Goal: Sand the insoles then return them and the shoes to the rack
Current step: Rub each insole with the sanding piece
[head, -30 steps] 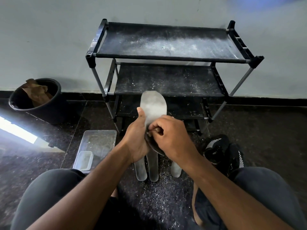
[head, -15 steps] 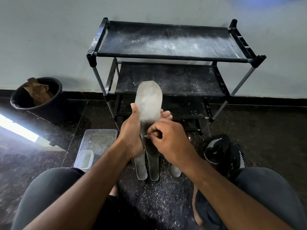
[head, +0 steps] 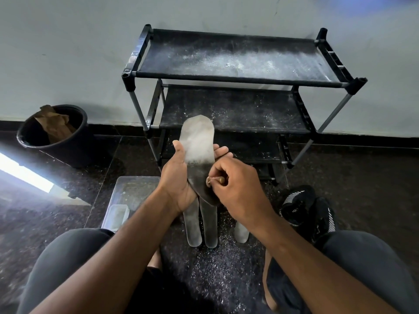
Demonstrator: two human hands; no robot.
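**Insole held up and sanded above the floor in front of the rack**

The left hand (head: 179, 177) cradles the insole (head: 199, 159) from beneath, thumb along its left edge and fingertips showing past its right edge, so the insole stands tilted with its pale, dusty toe end pointing up toward the rack. The right hand (head: 238, 184) has its fingers curled tight, pinching a small brown piece of sandpaper (head: 214, 180) against the darker heel half of the insole.

Directly below the hands, three more insoles (head: 210, 225) lie on the dark floor (head: 340, 177), two side by side and one just to their right, amid pale sanding dust. A pair of black shoes (head: 308, 209) with white stripes sits on the floor near the person's right knee. To the left of the insoles is a clear plastic tray (head: 133, 191) with a smaller container in its near end.

The black rack (head: 238, 75) stands against the wall, its shelves dusted white. A black bucket (head: 56, 137) holding crumpled brown paper sits by the wall at the far left.
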